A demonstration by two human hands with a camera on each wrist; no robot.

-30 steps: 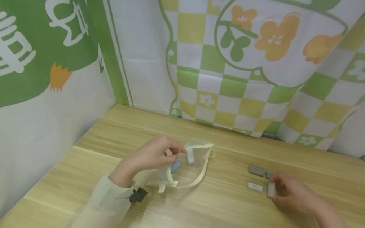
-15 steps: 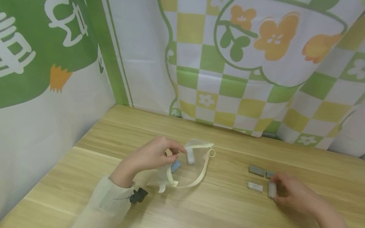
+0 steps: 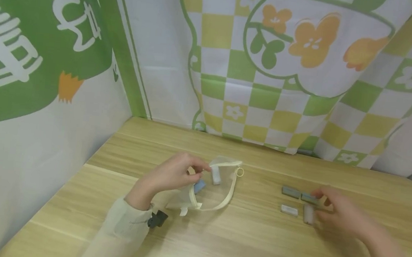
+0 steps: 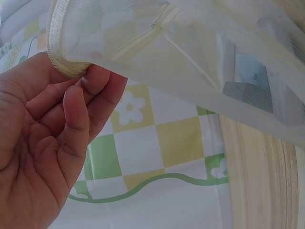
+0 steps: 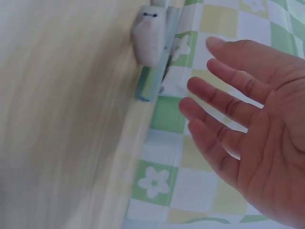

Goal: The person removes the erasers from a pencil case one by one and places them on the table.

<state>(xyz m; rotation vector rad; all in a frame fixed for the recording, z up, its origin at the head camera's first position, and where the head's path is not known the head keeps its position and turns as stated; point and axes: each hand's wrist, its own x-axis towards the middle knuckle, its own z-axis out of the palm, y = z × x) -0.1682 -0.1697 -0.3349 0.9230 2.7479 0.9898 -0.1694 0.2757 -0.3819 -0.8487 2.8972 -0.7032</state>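
The left hand [image 3: 174, 175] pinches the bag [image 3: 230, 195] by its rim, probably so it gapes, while the right hand [image 3: 347, 214], fingers loosely spread, hovers beside the nearest pale block [image 3: 308, 215].

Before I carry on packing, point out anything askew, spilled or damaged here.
Only a slight thing: the pale block near the right hand is turned crosswise, while the white block and two darker blocks lie roughly side to side in the head view. No spill or damage shows.
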